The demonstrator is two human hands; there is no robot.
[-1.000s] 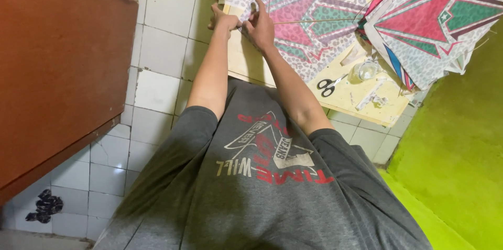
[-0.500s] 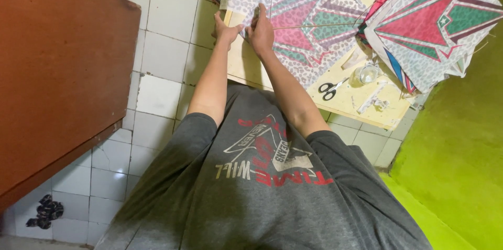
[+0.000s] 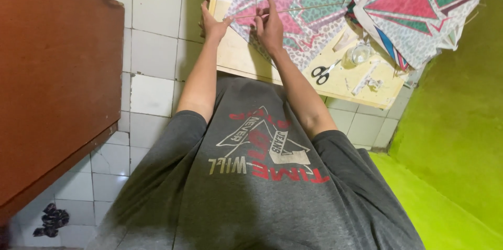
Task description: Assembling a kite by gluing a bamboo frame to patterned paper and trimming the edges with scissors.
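A patterned paper kite (image 3: pixel 304 4) in pink, green and leopard print lies on a pale wooden board (image 3: pixel 246 59). A thin bamboo stick (image 3: pixel 298 9) runs across it. My left hand (image 3: pixel 212 25) pinches the kite's near corner at the stick's end. Just to its right, my right hand (image 3: pixel 270 25) presses fingers onto the stick and paper.
A stack of finished kites (image 3: pixel 424 9) sits at the right of the board. Black-handled scissors (image 3: pixel 322 72), a small clear jar (image 3: pixel 360 53) and paper scraps lie nearby. A brown wooden table (image 3: pixel 52 82) stands at the left above a white tiled floor (image 3: pixel 152 51). Green wall at right.
Both hands have shifted slightly along the kite's corner, and the left hand now grips the stick's end more from the side. The view has moved a little.
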